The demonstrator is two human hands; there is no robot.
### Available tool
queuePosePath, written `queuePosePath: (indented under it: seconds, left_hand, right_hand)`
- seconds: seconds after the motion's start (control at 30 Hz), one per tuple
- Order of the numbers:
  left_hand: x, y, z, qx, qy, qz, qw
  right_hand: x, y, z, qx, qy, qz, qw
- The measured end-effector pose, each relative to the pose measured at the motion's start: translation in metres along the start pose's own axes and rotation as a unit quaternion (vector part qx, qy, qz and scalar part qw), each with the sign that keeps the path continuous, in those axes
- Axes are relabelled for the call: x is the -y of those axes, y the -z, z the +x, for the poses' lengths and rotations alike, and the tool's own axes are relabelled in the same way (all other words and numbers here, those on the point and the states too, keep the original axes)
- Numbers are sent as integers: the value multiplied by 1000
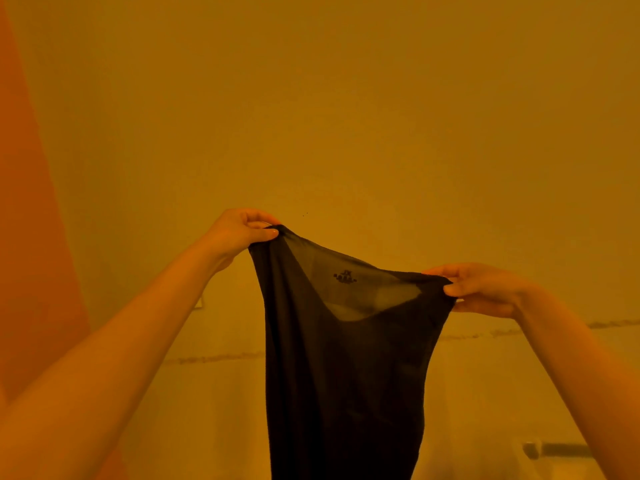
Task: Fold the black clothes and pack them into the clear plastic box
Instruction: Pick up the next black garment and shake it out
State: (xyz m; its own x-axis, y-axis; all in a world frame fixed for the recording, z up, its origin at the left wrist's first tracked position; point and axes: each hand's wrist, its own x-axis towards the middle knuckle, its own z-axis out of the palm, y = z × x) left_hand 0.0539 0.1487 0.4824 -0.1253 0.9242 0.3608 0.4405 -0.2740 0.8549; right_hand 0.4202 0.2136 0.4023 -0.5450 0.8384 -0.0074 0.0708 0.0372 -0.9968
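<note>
Head view, orange-tinted light. Left hand (239, 232) raised, thumb and fingers pinching one shoulder of the black sheer top (343, 358). Garment hung in the air between both hands, in front of the wall (346, 98), neckline stretched open, printed size mark visible inside the back. Right hand (481, 289) held lower, pinching the other shoulder. Hem ran out of view below
</note>
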Motion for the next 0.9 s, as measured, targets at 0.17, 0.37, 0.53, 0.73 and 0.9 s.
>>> queuePosePath:
  seconds: [0.17,0.37,0.53,0.73,0.9]
  left_hand:
    - [4,-1,1,0,1,2,1000]
    - [14,5,3,14,-25,131,991]
    - [22,4,4,58,-47,398,914]
    - [25,-16,1,-9,25,122,992]
    - [29,-16,-2,-39,62,2,997]
  right_hand:
    - [16,-13,5,-123,-28,-104,987]
    - [25,-10,6,-244,58,-285,925]
    - [35,-13,17,-269,63,-473,837]
    - [40,-15,29,-327,77,-450,827]
    - [38,-16,22,-289,140,-274,907]
